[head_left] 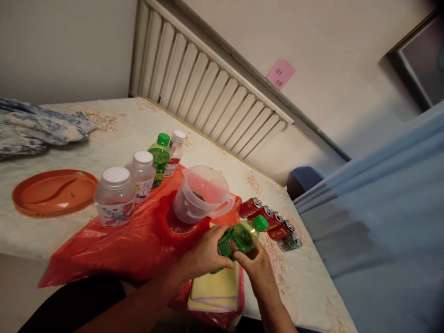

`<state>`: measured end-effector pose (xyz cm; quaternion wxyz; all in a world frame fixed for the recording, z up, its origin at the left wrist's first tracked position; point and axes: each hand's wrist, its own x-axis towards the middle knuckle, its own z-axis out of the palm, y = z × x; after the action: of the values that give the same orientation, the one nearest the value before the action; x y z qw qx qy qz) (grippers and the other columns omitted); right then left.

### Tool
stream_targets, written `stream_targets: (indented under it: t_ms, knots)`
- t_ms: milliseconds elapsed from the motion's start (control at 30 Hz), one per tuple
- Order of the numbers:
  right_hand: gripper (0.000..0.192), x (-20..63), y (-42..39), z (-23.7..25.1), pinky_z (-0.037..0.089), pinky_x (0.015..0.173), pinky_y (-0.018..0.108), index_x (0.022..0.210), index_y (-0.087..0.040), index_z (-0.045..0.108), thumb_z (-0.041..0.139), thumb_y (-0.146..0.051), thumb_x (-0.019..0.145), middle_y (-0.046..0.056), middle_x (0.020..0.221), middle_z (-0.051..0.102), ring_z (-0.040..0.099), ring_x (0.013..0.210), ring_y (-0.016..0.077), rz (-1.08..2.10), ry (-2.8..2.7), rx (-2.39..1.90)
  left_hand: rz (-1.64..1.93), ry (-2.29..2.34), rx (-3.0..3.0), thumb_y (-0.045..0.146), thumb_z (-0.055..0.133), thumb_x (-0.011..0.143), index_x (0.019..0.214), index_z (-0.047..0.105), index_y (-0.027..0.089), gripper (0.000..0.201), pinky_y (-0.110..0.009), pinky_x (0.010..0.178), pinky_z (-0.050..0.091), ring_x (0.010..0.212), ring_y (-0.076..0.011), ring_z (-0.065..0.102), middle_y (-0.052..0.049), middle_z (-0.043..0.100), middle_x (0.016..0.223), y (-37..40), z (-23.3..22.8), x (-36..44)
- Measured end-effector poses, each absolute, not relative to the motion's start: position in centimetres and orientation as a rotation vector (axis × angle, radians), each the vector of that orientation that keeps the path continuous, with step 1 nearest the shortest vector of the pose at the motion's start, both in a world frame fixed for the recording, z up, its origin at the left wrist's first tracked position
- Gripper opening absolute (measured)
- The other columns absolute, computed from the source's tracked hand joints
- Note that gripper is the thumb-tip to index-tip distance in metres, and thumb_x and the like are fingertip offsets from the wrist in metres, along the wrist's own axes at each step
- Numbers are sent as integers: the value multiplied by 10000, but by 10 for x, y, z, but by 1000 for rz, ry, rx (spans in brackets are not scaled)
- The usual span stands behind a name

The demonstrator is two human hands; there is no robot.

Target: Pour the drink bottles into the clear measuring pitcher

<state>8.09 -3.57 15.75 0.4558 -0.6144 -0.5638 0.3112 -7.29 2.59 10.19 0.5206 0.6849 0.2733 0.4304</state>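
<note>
A green plastic bottle [239, 239] with a green cap lies tilted between my two hands. My left hand [210, 252] wraps around its lower end, thumb underneath. Nearer the cap, my right hand [258, 268] grips it with the thumb on the label. Yellow folded cloths [215, 289] lie below the bottle on the red plastic bag [100, 254]. Just beyond my hands stands a clear plastic measuring jug [194, 203] on a red piece [163, 222]. Another green bottle [160, 155] with a green cap stands upright farther back.
Two white-lidded jars [116, 201] [144, 173] and a white-capped bottle [175, 155] stand on the left. Beside them lies an orange lid [55, 192]. Several cans [251, 208] lie at the right. A radiator [204, 78] and blue curtain [374, 217] border the table.
</note>
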Motion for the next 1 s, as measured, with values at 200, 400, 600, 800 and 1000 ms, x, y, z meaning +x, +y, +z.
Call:
stream_targets:
  t_ms: [200,400,600,800,1000]
  knots:
    - [436,85,-32,158,576,805,377,1039,-192,716,810,-359,648,80,986,767,714,898,273,669,-1321,-1548,919,523,1519,166,818,533,1255,543,223,775,-379,940,471,1098,-271,574,-56,619,1200,27,100,-75]
    - [477,113,-30,158,526,893,402,1088,-187,705,822,-372,664,89,1073,747,690,976,274,672,-1173,-1448,841,489,1467,125,809,524,1288,511,246,829,-409,975,466,1144,-284,563,-53,598,1264,27,93,-74]
    - [558,117,-30,158,515,914,439,1137,-165,697,831,-371,637,108,1052,752,693,976,299,651,-1072,-1409,863,494,1407,103,746,573,1252,526,235,726,-346,897,491,1069,-245,601,-21,635,1183,26,90,-71]
    - [557,118,-32,155,508,934,426,1158,-175,685,826,-358,651,108,1104,739,678,1016,286,684,-1085,-1378,956,618,1512,89,742,563,1219,537,229,702,-347,905,480,1060,-238,588,-30,623,1169,25,92,-71]
    - [561,114,-33,156,490,971,433,1171,-213,671,841,-328,649,96,1167,718,664,1057,271,753,-1055,-1291,1130,729,1667,65,729,554,1213,503,238,718,-399,998,432,1134,-250,535,-49,571,1203,23,90,-67]
